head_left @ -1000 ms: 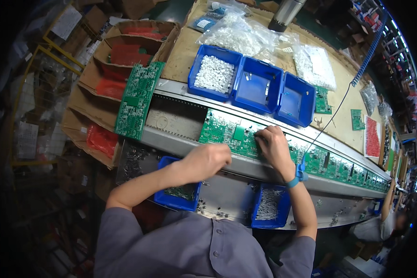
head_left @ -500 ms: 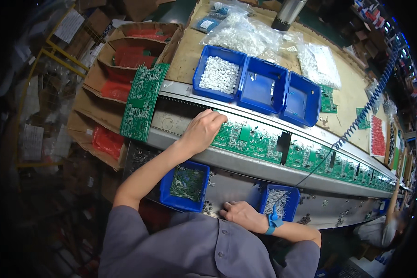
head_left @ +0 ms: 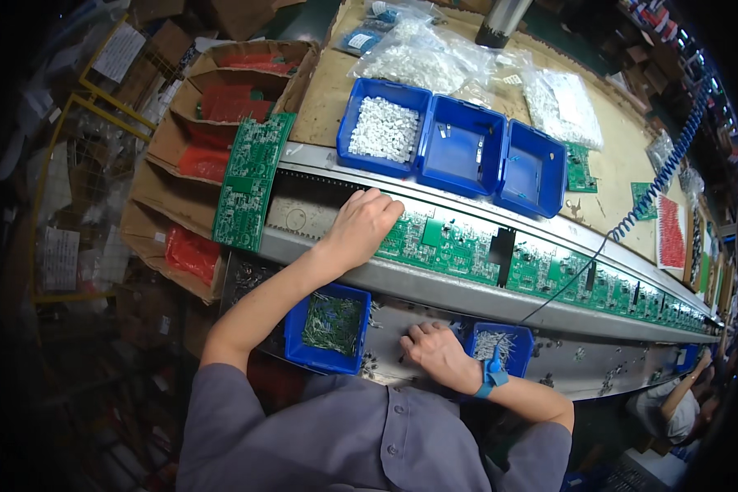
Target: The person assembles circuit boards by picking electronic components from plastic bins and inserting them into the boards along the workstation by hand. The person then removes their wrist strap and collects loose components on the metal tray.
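My left hand (head_left: 359, 228) is closed at the left end of a green circuit board (head_left: 447, 248) lying in the metal rail. Its fingertips bend down over the board's edge and are partly hidden. Low in front of my body, my right hand (head_left: 439, 354) has its fingers curled over the metal ledge; whatever they hold, if anything, is hidden. A blue wristband (head_left: 492, 375) circles the right wrist. Beside that hand stands a blue bin of pale leaded parts (head_left: 495, 346). Left of it, another blue bin (head_left: 361, 361) holds green leaded parts.
Further boards (head_left: 549, 277) line the rail (head_left: 402, 279) to the right. Three blue bins (head_left: 459, 184) stand behind it, one with white parts (head_left: 384, 129). Boards are stacked upright (head_left: 250, 184) beside a cardboard divider box (head_left: 160, 189). A coiled blue cord (head_left: 660, 180) crosses the right side.
My right hand has shifted slightly right and up, its fingers more curled. My left hand stays at the board's end. The nearby bin of pale parts appears slightly shifted.
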`<move>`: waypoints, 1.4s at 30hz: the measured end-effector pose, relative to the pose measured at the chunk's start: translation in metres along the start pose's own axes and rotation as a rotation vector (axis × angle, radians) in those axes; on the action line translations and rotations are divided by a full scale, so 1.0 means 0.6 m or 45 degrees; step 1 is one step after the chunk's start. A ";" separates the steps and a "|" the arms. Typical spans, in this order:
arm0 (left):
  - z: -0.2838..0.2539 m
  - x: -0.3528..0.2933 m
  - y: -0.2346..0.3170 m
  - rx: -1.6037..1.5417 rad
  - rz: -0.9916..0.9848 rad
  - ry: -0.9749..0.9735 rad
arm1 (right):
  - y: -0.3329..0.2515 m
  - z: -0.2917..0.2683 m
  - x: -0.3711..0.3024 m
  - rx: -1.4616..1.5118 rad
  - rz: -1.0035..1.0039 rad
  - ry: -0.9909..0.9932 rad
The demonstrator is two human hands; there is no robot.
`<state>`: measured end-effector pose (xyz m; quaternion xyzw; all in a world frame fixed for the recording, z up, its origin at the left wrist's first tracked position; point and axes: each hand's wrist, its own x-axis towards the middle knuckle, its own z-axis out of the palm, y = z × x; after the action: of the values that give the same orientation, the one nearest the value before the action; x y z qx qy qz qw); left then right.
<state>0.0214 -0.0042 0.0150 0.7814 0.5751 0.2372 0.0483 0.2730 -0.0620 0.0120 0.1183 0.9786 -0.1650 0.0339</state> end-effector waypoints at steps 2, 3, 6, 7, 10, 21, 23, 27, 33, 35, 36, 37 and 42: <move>-0.001 0.006 -0.001 0.013 0.022 -0.030 | 0.005 0.005 -0.002 0.060 -0.052 0.037; -0.002 0.009 -0.001 0.020 0.027 -0.047 | 0.007 0.004 -0.003 0.061 -0.054 0.036; -0.004 0.010 0.004 0.035 0.022 -0.061 | 0.011 -0.003 -0.007 0.122 -0.016 -0.017; -0.004 0.009 0.006 0.045 0.012 -0.058 | 0.014 -0.005 -0.010 0.199 0.022 -0.038; -0.005 0.003 0.030 0.088 0.011 0.035 | 0.029 -0.035 -0.020 0.487 0.154 0.077; 0.058 -0.111 0.188 -0.053 0.431 -0.694 | 0.130 -0.114 0.012 0.457 0.484 0.630; 0.079 -0.132 0.195 -0.076 0.421 -0.670 | 0.154 -0.104 0.030 0.377 0.387 0.731; 0.080 -0.133 0.195 -0.077 0.418 -0.696 | 0.174 -0.103 0.056 0.100 0.304 0.729; 0.076 -0.136 0.197 -0.063 0.391 -0.664 | 0.183 -0.106 0.069 -0.130 0.312 0.613; 0.066 -0.130 0.197 -0.091 0.296 -0.615 | 0.185 -0.105 0.068 -0.116 0.318 0.593; 0.061 -0.127 0.195 -0.092 0.297 -0.615 | 0.186 -0.105 0.068 -0.103 0.324 0.575; 0.056 -0.124 0.192 -0.099 0.300 -0.615 | 0.187 -0.104 0.067 -0.103 0.325 0.574; 0.028 -0.104 0.181 -0.178 0.349 -0.613 | 0.186 -0.105 0.067 -0.028 0.343 0.570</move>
<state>0.1093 -0.0946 0.0184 0.8806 0.4183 0.0882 0.2046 0.2593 0.0701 0.0318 0.2807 0.9389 -0.1179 -0.1606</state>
